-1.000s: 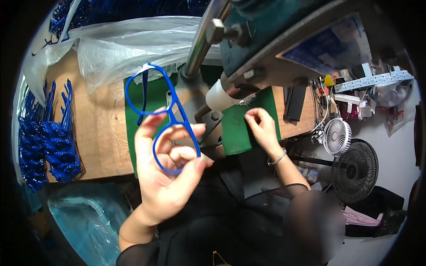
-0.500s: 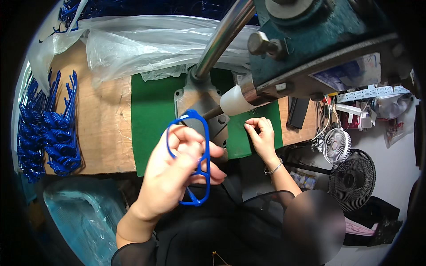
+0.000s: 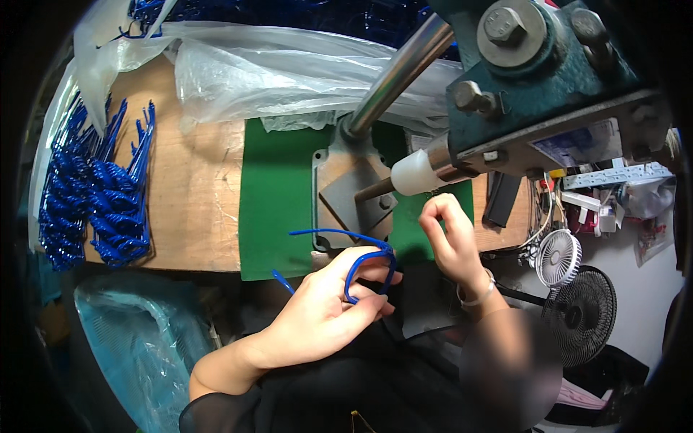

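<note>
My left hand [image 3: 325, 310] is closed on a blue eyeglass frame [image 3: 385, 249], turned edge-on with its temples reaching out to the left, just in front of the bench press. My right hand [image 3: 451, 227] is pinched near the green mat [image 3: 274, 202], below a white sleeve [image 3: 410, 173] on the press's steel shaft; I cannot make out what, if anything, is between its fingertips. The teal press body [image 3: 534, 79] looms at the upper right, on a steel post [image 3: 390, 83] with a bolted base [image 3: 328, 180].
Bundles of blue frames [image 3: 119, 209] lie at left on the wooden bench [image 3: 195, 224], beside clear plastic sheeting [image 3: 245, 79]. A teal plastic-covered tub [image 3: 137, 346] is below left. A white fan [image 3: 557, 256], a black fan [image 3: 577, 314], cords and a black oblong [image 3: 498, 198] are at right.
My left hand has lowered and rotated the blue frame from facing me to edge-on, moving toward the right. My right hand has risen slightly relative to the mat, fingers still pinched.
</note>
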Demonstrator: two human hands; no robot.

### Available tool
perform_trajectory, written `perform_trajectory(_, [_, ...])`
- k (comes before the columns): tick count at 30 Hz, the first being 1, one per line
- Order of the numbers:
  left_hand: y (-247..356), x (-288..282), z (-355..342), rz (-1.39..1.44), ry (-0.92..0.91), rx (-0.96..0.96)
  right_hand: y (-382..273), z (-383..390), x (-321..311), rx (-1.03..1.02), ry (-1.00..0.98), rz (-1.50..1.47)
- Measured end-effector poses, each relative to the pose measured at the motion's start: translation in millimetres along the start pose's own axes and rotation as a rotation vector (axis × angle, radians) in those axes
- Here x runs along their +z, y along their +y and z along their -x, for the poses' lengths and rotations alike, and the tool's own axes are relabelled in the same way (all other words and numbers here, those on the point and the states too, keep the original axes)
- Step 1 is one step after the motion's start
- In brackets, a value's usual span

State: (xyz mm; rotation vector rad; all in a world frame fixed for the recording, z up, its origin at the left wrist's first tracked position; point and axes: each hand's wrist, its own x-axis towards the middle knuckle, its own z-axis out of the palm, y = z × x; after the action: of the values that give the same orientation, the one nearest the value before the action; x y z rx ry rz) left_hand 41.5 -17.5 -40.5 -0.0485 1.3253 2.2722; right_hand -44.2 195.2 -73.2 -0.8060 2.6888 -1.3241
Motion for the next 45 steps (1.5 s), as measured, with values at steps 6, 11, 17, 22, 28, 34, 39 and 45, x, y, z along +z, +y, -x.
perform_trajectory(6, [4.2, 3.1, 14.1, 0.077, -0.016, -0.071, -65.5, -20.1, 13.8, -0.433, -0.081, 0.018])
perform_trajectory(11, [4.7, -1.3, 18.9, 0.082, -0.033, -0.045, -64.2, -23.6, 12.9, -0.49, -0.1, 0.001])
perform_trajectory(17, [7.3, -2.1, 18.3, 0.097, -0.05, -0.088, -55.9, -25.8, 12.6, -0.478, -0.14, -0.1])
perform_trajectory(22, [10.5, -2.5, 19.6, 0.053, -0.066, -0.106, -53.7, -27.1, 11.3, -0.386, -0.204, -0.231])
perform_trajectory(28, [12.2, -6.4, 19.2, 0.068, -0.124, -0.128, -51.4, -28.2, 10.0, -0.299, -0.282, -0.372])
perform_trajectory(34, [10.7, -6.1, 20.4, 0.078, -0.14, -0.133, -50.8, -26.0, 10.6, -0.269, -0.288, -0.431])
perform_trajectory(39, [4.5, -2.1, 21.0, -0.072, -0.111, -0.056, -52.0, -26.0, 9.5, -0.268, -0.281, -0.442])
perform_trajectory(45, [7.5, -1.0, 21.1, 0.035, -0.101, -0.102, -50.4, -23.3, 10.2, -0.266, -0.277, -0.476])
